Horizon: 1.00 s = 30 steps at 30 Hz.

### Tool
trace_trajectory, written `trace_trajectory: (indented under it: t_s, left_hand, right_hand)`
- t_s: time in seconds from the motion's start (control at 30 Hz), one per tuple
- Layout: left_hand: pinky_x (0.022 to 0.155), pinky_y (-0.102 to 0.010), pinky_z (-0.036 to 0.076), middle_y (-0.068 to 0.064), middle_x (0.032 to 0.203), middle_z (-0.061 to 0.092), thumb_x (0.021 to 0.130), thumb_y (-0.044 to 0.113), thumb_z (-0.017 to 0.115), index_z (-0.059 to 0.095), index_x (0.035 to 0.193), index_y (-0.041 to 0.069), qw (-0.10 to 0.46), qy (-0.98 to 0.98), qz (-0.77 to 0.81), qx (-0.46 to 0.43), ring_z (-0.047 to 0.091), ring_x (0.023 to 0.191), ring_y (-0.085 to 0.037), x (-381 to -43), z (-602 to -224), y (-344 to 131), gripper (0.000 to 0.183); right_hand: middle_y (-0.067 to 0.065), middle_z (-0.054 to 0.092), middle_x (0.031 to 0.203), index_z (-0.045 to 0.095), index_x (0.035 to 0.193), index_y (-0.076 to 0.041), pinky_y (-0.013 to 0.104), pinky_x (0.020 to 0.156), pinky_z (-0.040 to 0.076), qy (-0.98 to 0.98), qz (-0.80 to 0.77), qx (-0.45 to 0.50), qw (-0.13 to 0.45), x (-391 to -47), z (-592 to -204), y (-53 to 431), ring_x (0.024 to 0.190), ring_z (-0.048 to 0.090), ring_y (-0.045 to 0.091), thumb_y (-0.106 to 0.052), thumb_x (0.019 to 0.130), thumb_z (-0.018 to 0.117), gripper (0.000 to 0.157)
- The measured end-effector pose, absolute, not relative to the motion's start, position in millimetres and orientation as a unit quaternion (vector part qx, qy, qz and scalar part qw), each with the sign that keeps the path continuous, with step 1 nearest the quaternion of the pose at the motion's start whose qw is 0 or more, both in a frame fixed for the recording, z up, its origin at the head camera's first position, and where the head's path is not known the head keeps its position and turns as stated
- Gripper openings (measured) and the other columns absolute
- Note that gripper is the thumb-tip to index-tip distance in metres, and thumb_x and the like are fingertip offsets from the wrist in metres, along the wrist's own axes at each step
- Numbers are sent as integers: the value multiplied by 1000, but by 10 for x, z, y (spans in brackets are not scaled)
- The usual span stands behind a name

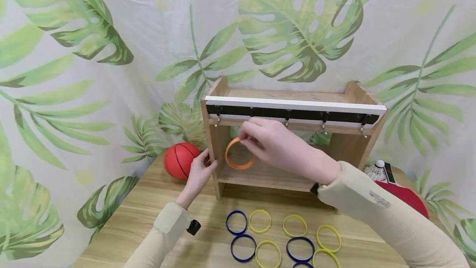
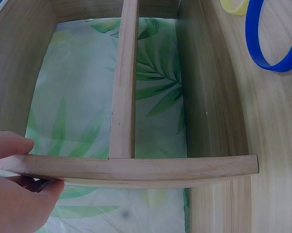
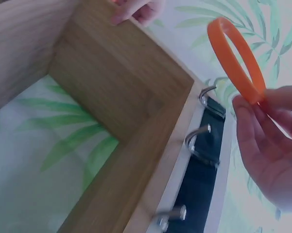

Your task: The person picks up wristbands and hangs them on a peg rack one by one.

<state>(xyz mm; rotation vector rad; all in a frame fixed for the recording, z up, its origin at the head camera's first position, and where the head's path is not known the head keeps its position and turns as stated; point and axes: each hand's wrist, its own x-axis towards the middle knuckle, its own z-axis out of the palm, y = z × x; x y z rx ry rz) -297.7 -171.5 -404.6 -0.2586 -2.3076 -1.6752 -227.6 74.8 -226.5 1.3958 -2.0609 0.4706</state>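
Observation:
My right hand [image 1: 269, 144] pinches an orange silicone wristband [image 1: 239, 168] between thumb and fingertips, in front of the wooden shelf [image 1: 256, 177]. The right wrist view shows the band hanging clear of the metal hooks [image 3: 199, 141], which sit on a black strip along the shelf's upper front. My left hand [image 1: 201, 171] grips the front edge of the shelf's left side panel [image 2: 136, 170], thumb on one face and fingers on the other. On the table before the shelf lie several blue wristbands [image 1: 232, 248] and yellow wristbands [image 1: 256, 230].
A red ball with black lines [image 1: 174, 168] sits left of the shelf, close to my left hand. To the right are a shuttlecock [image 1: 376, 172] and a red paddle [image 1: 403, 195], partly behind my right sleeve. A leaf-print cloth [image 1: 148, 32] hangs behind the wooden table [image 1: 208, 218].

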Motion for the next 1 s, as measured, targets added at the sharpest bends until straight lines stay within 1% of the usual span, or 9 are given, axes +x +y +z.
trace_trajectory:
  t_s: [0.07,0.17,0.23,0.3,0.4,0.43,0.57,0.7,1.0]
  left_hand:
    - [95,-32,55,-20,130,64,92,0,58,59,135,3,142,-797,-580,-91,62,123,-31,-2971,-4054,-1703,44]
    - [92,-28,55,-23,127,65,92,-2,58,59,133,0,139,-801,-576,-87,63,121,-33,-2876,-3947,-1659,41]
    - [92,-31,56,-24,125,66,92,-2,58,60,132,0,143,-805,-569,-87,63,120,-34,-2876,-3944,-1655,40]
    - [93,-36,56,-25,126,65,92,-2,57,59,132,-1,144,-808,-564,-90,63,119,-35,-2884,-3945,-1654,40]
    - [95,-47,55,-23,126,66,92,-1,59,60,133,2,157,-807,-560,-102,64,119,-35,-2982,-4054,-1686,41]
    - [95,-48,55,-23,125,66,91,-2,59,60,132,2,160,-806,-560,-104,64,118,-36,-2985,-4057,-1688,41]
    - [95,-48,55,-23,126,66,90,-3,59,61,131,0,166,-805,-560,-105,64,119,-36,-2976,-4054,-1682,41]
    - [94,-47,55,-23,126,66,90,-4,60,61,130,-1,168,-805,-560,-103,64,119,-35,-2960,-4048,-1680,40]
    - [95,-46,55,-22,127,66,92,-1,57,62,130,2,161,-805,-561,-101,63,120,-34,-2955,-4051,-1719,38]
  right_hand:
    - [2,63,85,63,89,-7,20,64,50,-770,167,527,318,-2333,-2243,627,71,57,9,-4,92,66,5]
    - [3,60,82,61,89,-6,20,62,48,-771,138,519,342,-2420,-2248,469,68,55,11,-5,94,63,6]
    - [3,58,79,61,88,-6,19,60,46,-775,120,510,353,-2476,-2258,388,66,53,11,-5,95,62,7]
    - [4,57,78,61,88,-6,20,58,45,-783,109,498,356,-2520,-2255,322,64,51,12,-7,96,60,9]
    - [5,57,78,62,90,-6,22,57,46,-798,97,478,354,-2564,-2242,239,63,51,14,-8,97,59,9]
    - [5,57,79,63,91,-5,22,56,47,-804,91,470,352,-2576,-2237,212,63,52,15,-8,98,58,9]
    - [7,59,82,64,95,-4,25,55,51,-826,62,440,348,-2609,-2244,114,65,58,18,-2,97,54,10]
    - [8,62,84,63,96,-4,30,60,55,-848,46,408,335,-2623,-2266,48,70,63,22,1,96,54,11]
    - [8,60,80,61,90,-4,30,61,54,-858,34,390,332,-2599,-2288,45,69,61,22,0,94,57,8]
